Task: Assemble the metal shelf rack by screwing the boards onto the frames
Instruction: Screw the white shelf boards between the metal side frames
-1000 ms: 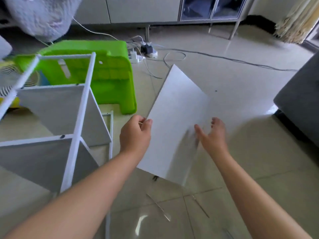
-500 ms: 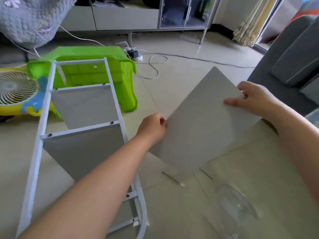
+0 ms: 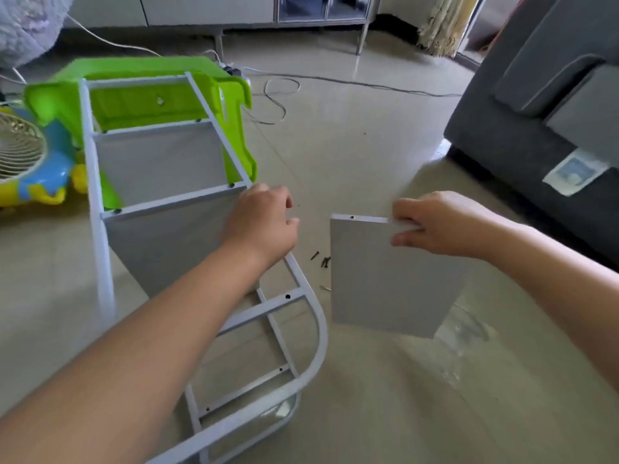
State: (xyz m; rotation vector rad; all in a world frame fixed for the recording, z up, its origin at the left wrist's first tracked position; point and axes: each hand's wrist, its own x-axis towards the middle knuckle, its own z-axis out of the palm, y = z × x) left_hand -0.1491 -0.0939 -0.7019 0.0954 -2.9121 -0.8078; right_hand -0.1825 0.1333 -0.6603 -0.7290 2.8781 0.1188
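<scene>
The white metal rack frame (image 3: 97, 209) lies on the floor at the left with two grey boards (image 3: 160, 159) fixed between its rails. My left hand (image 3: 264, 222) rests with curled fingers on the frame's right rail; whether it grips the rail is unclear. My right hand (image 3: 435, 222) grips the top edge of a loose grey board (image 3: 385, 283), held upright just right of the frame's curved end (image 3: 318, 333). A few dark screws (image 3: 323, 259) lie on the floor between frame and board.
A green plastic stool (image 3: 150, 78) lies behind the frame, with a small fan (image 3: 20, 152) on a blue and yellow toy at far left. A grey sofa (image 3: 536, 105) fills the right side. Cables (image 3: 278, 95) run across the floor near a cabinet.
My left hand let go of the loose board and moved onto the frame's right rail. My right hand brought the board down and turned it upright beside the frame.
</scene>
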